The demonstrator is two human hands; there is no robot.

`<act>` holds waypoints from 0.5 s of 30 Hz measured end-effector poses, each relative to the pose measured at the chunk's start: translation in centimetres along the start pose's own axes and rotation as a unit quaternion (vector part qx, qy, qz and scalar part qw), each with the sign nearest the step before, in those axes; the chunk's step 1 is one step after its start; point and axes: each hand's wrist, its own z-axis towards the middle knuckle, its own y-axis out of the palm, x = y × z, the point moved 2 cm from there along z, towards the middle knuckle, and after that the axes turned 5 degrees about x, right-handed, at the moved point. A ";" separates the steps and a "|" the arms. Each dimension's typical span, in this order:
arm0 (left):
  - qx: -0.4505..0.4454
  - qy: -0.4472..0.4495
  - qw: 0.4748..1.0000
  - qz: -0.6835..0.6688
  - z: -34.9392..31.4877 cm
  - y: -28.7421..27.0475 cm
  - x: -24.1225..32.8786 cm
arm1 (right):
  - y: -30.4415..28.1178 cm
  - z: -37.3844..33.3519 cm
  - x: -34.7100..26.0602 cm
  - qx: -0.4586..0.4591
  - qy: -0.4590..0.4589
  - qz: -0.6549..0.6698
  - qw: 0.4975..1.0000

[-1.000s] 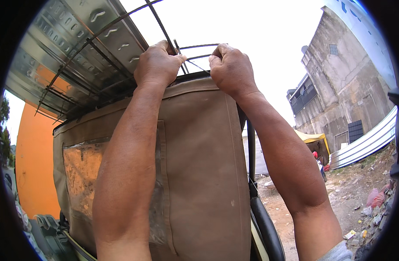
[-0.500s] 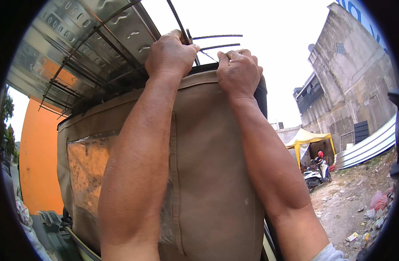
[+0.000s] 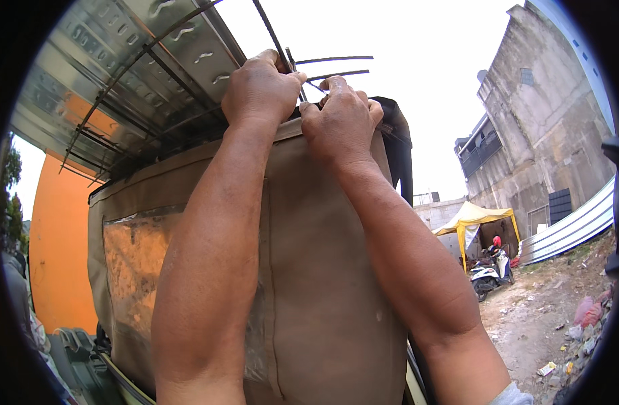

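Observation:
Both my arms reach up over a brown canvas cover (image 3: 323,270) that has a clear plastic window (image 3: 137,263). My left hand (image 3: 261,91) is closed at its top edge, against a dark ribbed steel bar (image 3: 272,30); its fingertips are partly hidden behind the bar. Close beside it, my right hand (image 3: 342,125) bends its fingers around a thin dark wire (image 3: 315,86) near where the bars cross. Most of the wire is hidden by the fingers. Perforated metal sheets (image 3: 141,67) lie overhead at the left, with a steel mesh (image 3: 110,91) under them.
Short bar ends (image 3: 343,59) stick out to the right above my hands. Black fabric (image 3: 397,128) hangs at the cover's right corner. Behind stand an orange wall (image 3: 60,250), a yellow canopy (image 3: 478,216), a scooter (image 3: 488,277) and a grey building (image 3: 546,115). Rubbish (image 3: 586,331) lies at the right.
My right hand has moved left, close to my left hand, uncovering the black fabric at the corner. My left hand has barely shifted.

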 end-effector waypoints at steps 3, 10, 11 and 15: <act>-0.018 -0.006 1.000 0.008 0.0 0.0 0.0 | 0.0 1.0 0.4 -0.054 0.018 -0.030 0.998; -0.015 -0.012 1.000 -0.002 0.2 -0.1 0.1 | -0.4 1.6 1.1 0.016 -0.161 -0.098 0.982; -0.010 -0.011 1.000 0.000 0.2 -0.1 0.1 | -0.7 1.5 1.3 0.053 -0.203 -0.116 0.971; -0.016 -0.006 1.000 -0.006 0.1 0.1 0.0 | -2.4 1.2 1.7 0.056 -0.306 -0.207 0.928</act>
